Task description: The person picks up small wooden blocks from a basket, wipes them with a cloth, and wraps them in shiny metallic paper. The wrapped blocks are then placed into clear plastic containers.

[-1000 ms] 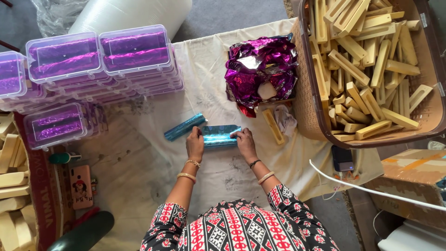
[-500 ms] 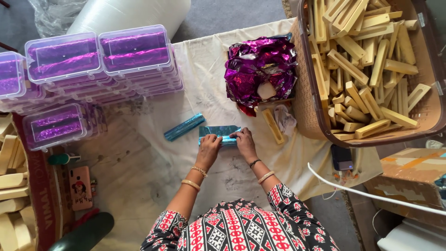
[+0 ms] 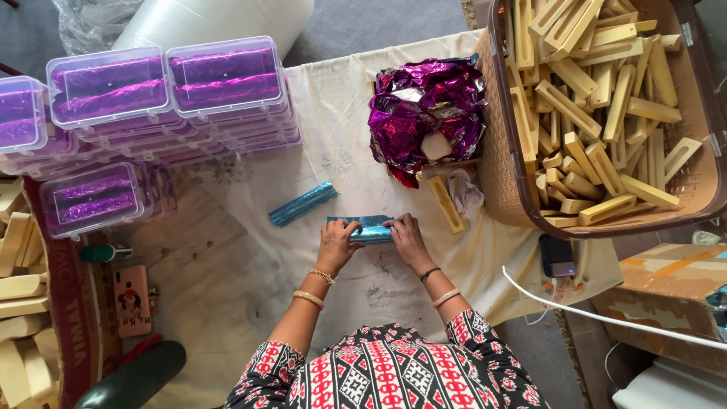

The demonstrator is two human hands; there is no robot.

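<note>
Lying flat on the cloth (image 3: 250, 303), just below the purple foil heap (image 3: 428, 113): blue-wrapped bar (image 3: 369, 227), long axis left-right. Pinched at each end by left hand (image 3: 337, 244) and right hand (image 3: 407, 239), grip closed on it.

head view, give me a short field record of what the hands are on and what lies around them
left hand: pressing the left end of the teal foil-wrapped bar
right hand: pressing the bar's right end
surface: cream cloth
beside bar: second teal wrapped bar, lying apart to the left
above bar: crumpled magenta foil
right of bar: one bare wooden stick
far right: brown crate full of wooden sticks
far left: stacked clear boxes holding purple foil
</note>
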